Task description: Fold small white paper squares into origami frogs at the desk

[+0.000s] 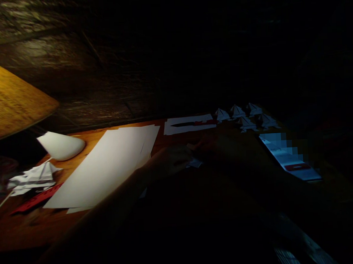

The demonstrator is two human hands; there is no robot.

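In deep shadow at the middle of the table, my left hand [174, 159] is closed on a small folded piece of white paper [195, 163]. From the other side my right hand [208, 143] reaches to the same paper, its fingers bent and pressed together at the paper's upper edge. Darkness hides most of the fingers and the paper's exact shape. Left of my hands lies a stack of white paper sheets [107, 163]. Beyond them a knife [190, 124] with a dark blade and red handle rests on smaller white sheets [190, 129].
Several folded paper figures [238, 111] stand at the far right. Nearer is a lit screen [287, 157]. At left are a lamp shade [12, 101], a white rounded object [61, 146], a larger folded paper piece [37, 178] and a red ruler-like strip [35, 200]. A wall bounds the table's back.
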